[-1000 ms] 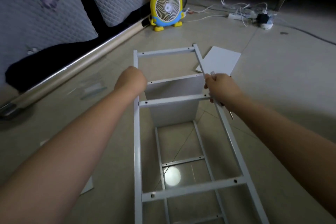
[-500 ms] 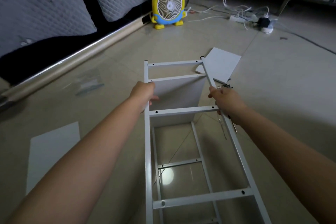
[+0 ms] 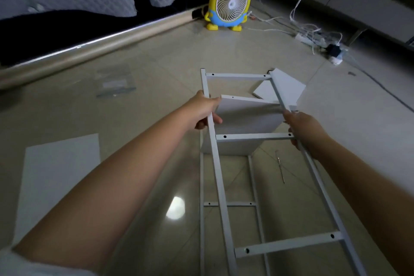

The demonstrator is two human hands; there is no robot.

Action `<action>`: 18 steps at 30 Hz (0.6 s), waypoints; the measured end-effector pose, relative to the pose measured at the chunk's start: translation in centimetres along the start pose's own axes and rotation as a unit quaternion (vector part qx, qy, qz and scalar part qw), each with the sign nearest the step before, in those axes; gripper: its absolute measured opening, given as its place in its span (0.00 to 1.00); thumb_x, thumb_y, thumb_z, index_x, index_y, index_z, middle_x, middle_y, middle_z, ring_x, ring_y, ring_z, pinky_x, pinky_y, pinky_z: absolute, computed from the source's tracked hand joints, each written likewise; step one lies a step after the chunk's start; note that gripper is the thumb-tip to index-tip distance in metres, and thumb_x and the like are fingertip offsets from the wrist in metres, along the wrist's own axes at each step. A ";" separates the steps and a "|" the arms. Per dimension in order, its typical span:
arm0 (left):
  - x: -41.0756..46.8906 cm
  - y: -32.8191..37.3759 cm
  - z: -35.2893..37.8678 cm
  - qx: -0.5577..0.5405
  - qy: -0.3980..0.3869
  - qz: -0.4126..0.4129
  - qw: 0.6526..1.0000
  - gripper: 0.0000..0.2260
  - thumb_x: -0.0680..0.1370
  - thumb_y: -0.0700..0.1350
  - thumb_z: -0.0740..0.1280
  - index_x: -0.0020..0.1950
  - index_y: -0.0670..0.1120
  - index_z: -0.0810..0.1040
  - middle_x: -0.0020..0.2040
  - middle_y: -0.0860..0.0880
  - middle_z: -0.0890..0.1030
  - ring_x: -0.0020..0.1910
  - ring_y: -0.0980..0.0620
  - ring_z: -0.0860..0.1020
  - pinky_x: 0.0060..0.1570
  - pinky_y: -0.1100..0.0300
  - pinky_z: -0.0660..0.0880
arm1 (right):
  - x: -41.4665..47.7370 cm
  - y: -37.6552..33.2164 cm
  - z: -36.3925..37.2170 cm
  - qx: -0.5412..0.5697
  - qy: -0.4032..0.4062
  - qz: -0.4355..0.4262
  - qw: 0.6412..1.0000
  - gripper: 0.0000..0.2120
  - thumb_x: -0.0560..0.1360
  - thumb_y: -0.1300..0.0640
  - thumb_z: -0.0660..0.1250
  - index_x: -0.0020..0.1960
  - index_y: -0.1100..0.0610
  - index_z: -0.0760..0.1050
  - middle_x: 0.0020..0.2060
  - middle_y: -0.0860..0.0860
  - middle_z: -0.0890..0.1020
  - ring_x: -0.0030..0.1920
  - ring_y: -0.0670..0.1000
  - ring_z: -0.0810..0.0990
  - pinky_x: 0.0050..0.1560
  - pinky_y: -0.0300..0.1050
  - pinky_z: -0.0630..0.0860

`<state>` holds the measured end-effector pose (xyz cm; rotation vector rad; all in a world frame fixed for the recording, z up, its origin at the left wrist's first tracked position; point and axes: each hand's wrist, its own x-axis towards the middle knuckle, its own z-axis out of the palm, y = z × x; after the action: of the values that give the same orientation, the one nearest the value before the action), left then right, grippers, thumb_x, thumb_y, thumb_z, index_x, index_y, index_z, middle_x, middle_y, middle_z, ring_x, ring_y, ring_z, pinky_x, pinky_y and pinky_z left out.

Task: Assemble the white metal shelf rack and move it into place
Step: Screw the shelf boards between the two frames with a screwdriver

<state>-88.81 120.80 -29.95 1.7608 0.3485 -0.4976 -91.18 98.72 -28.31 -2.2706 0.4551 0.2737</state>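
The white rack (image 3: 253,136) lies long on the tiled floor (image 3: 156,58) right in front of us, and we hold its top side. Our left hand (image 3: 202,111) curls round the left bar. Our right hand (image 3: 305,130) curls round the right bar. A white board (image 3: 246,116) sits crooked inside the rack. A yellow fan (image 3: 228,2) stands far behind

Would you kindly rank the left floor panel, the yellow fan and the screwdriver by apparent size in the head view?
1. Floor panel, clearly largest.
2. Yellow fan, though it stands farther from the camera.
3. Screwdriver, thin and smallest.
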 end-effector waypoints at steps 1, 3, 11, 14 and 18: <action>0.0 0.0 -0.5 -0.010 -0.008 -0.001 1.000 0.15 0.80 0.48 0.58 0.64 0.45 0.61 0.34 0.45 0.79 0.23 0.52 0.65 0.21 0.71 0.57 | 0.0 -0.2 0.3 0.002 0.005 0.003 1.000 0.16 0.79 0.44 0.55 0.47 0.56 0.71 0.32 0.53 0.69 0.29 0.48 0.67 0.29 0.40 0.66; 0.2 0.1 -1.3 -0.019 -0.016 0.006 1.000 0.14 0.78 0.42 0.58 0.63 0.47 0.61 0.37 0.44 0.80 0.23 0.53 0.67 0.20 0.73 0.57 | -0.1 -0.6 0.8 0.015 0.022 0.015 1.000 0.15 0.78 0.44 0.57 0.41 0.53 0.70 0.31 0.53 0.69 0.29 0.48 0.67 0.28 0.40 0.65; -0.1 -0.7 -2.9 0.002 0.015 0.032 0.999 0.13 0.73 0.31 0.56 0.56 0.41 0.64 0.24 0.45 0.75 0.15 0.53 0.65 0.20 0.72 0.56 | -2.0 -1.8 2.3 0.034 0.029 -0.016 0.999 0.13 0.78 0.44 0.56 0.39 0.51 0.67 0.32 0.54 0.69 0.29 0.49 0.66 0.29 0.41 0.66; -0.5 -2.4 -3.8 -0.004 0.017 0.018 1.000 0.13 0.73 0.32 0.58 0.56 0.44 0.64 0.31 0.46 0.75 0.21 0.52 0.64 0.20 0.71 0.57 | -2.5 -2.6 2.4 -0.002 0.011 -0.038 0.999 0.14 0.79 0.45 0.55 0.40 0.52 0.68 0.32 0.54 0.70 0.29 0.49 0.67 0.30 0.41 0.67; -1.3 -4.5 -4.3 0.007 0.031 -0.015 0.999 0.12 0.73 0.34 0.56 0.54 0.45 0.62 0.38 0.39 0.79 0.24 0.50 0.64 0.19 0.70 0.57 | -2.7 -2.3 3.5 -0.060 -0.004 -0.069 0.996 0.18 0.79 0.46 0.54 0.47 0.60 0.71 0.30 0.55 0.72 0.29 0.51 0.70 0.36 0.46 0.70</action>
<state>-91.52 126.15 -32.23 1.7900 0.4169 -0.4691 -92.87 103.34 -28.23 -2.4049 0.2823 0.2441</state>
